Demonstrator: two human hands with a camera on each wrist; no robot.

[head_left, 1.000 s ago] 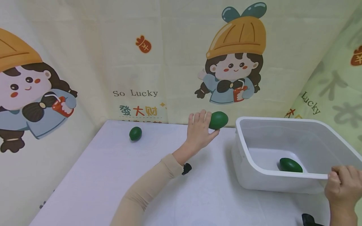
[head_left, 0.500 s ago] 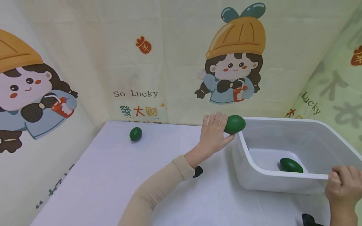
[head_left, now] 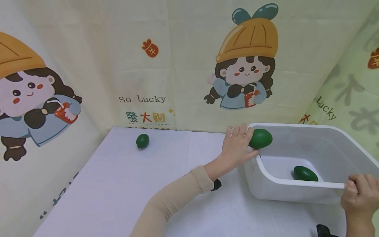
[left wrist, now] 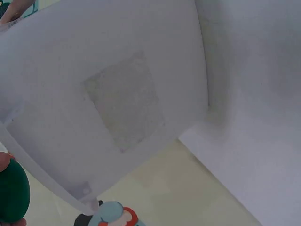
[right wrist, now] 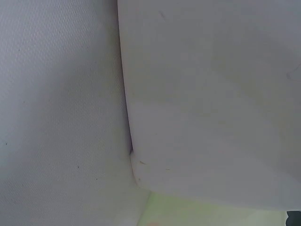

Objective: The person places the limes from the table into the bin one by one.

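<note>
My left hand (head_left: 237, 146) grips a dark green avocado (head_left: 260, 138) and holds it just over the left rim of the white plastic tub (head_left: 296, 181). That avocado (left wrist: 13, 190) shows at the lower left edge of the left wrist view, beside the tub's outer wall (left wrist: 108, 94). A second avocado (head_left: 305, 173) lies on the tub's floor. A third green fruit (head_left: 142, 141) sits on the white table near the back wall. My right hand (head_left: 358, 194) grips the tub's near rim at its right end. The right wrist view shows only the tub's wall (right wrist: 211, 94) and the table.
The white table (head_left: 118, 184) is backed by a cartoon-printed cloth wall (head_left: 177, 65) at the rear and both sides. The tub stands at the right of the table. A black wrist strap (head_left: 217, 184) shows under my left sleeve.
My left hand has carried the avocado to the right, from the back middle of the table to above the tub's left rim. My right hand has stayed on the tub's rim.
</note>
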